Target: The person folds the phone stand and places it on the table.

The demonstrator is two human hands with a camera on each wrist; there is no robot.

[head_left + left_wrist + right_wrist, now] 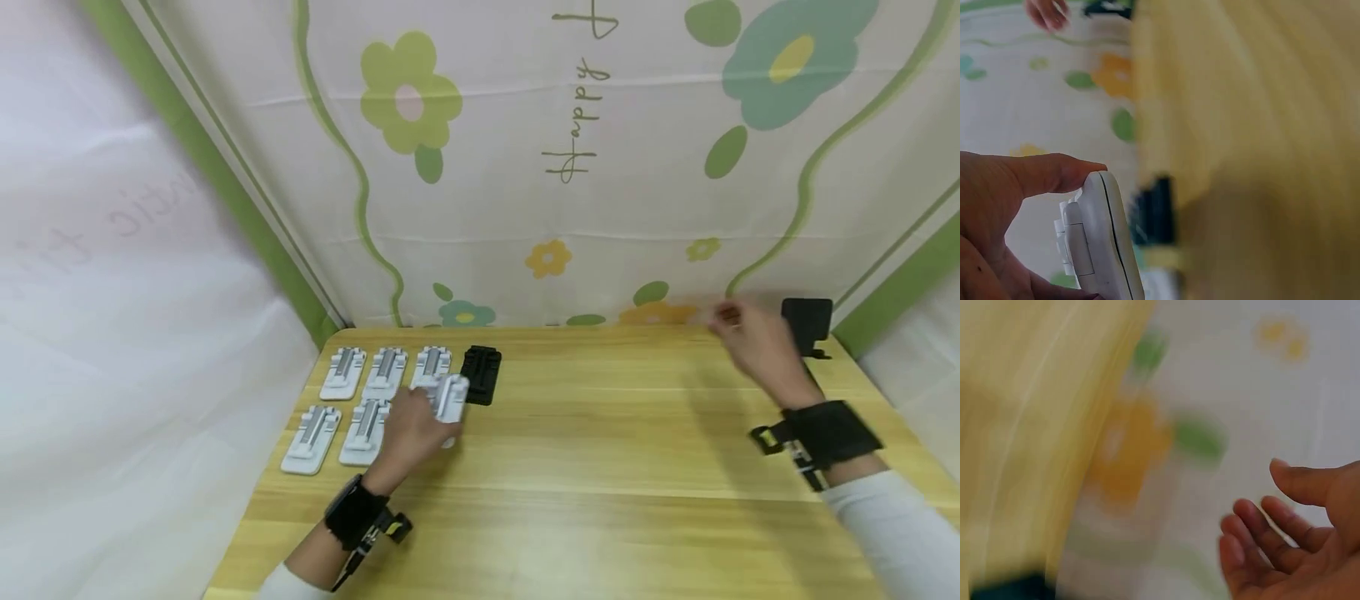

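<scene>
My left hand (411,429) grips a folded white phone stand (452,400) by its edges, with the thumb on one side and fingers on the other. In the left wrist view this stand (1110,234) shows its thin two-layer edge and a hinge. Just beyond it a folded black phone stand (482,375) lies flat on the table. At the back right, my right hand (759,346) hovers above the table; in the right wrist view its fingers are loosely bent around nothing. A black phone stand (807,323) stands unfolded beside it.
Several folded white phone stands (308,442) lie in two rows at the left of the wooden table (570,467). A flower-printed curtain (487,208) hangs along the table's back edge, with more white fabric at both sides.
</scene>
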